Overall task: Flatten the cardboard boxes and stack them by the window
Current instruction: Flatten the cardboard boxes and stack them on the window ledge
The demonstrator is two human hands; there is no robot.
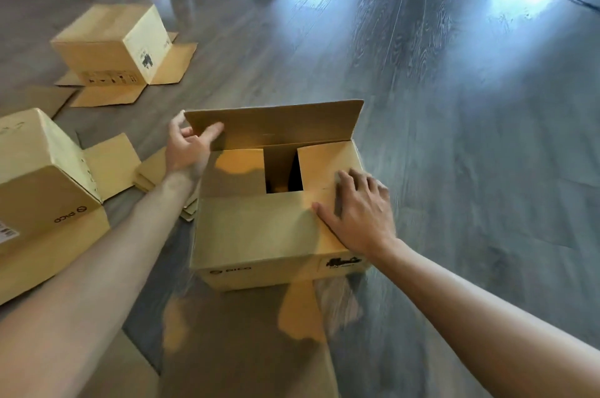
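Your left hand (188, 146) pinches the left corner of the raised far flap (276, 125) of the centre box (259, 229), which stands on the floor (454, 138). Your right hand (357, 212) lies flat, fingers spread, on the box's right top flaps. Two more boxes sit left: one near (42, 190), one farther back (113, 43), flaps splayed on the floor.
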